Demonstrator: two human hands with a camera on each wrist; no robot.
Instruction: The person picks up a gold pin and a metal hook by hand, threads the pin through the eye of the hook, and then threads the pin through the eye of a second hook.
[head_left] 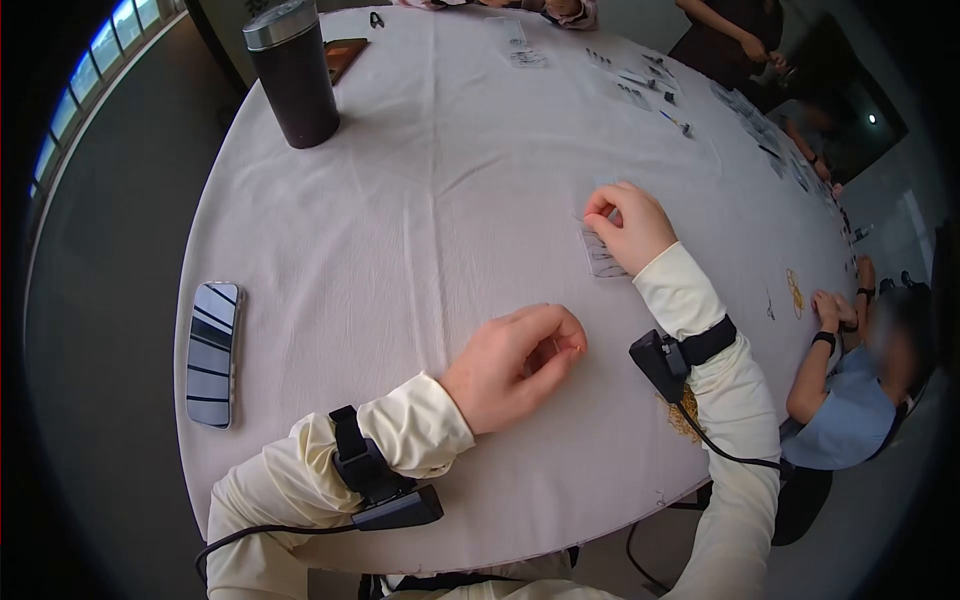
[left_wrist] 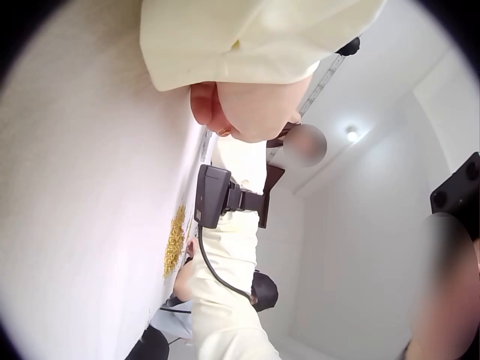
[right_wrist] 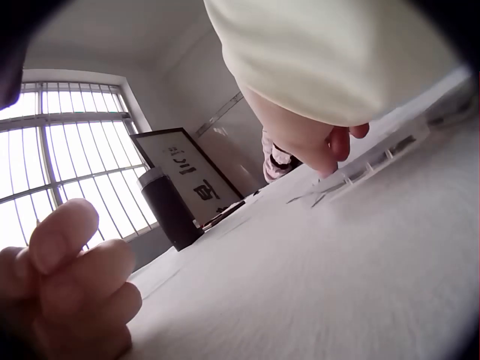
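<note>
My left hand is held over the tablecloth, fingers curled and thumb meeting index finger. A tiny gold-coloured piece shows at those fingertips; most of it is hidden. Farther out, my right hand is at a flat clear plastic case holding thin dark pieces. Its thumb and index finger pinch together over the case, with a thin dark wire-like piece sticking out at the tips. In the right wrist view the case shows low dividers, and the fingertips are right at its edge.
A pile of small gold-coloured pieces lies under my right forearm. A phone lies at the left edge, and a dark tumbler stands at the back left. Other people sit around the table, with scissors and small parts near them.
</note>
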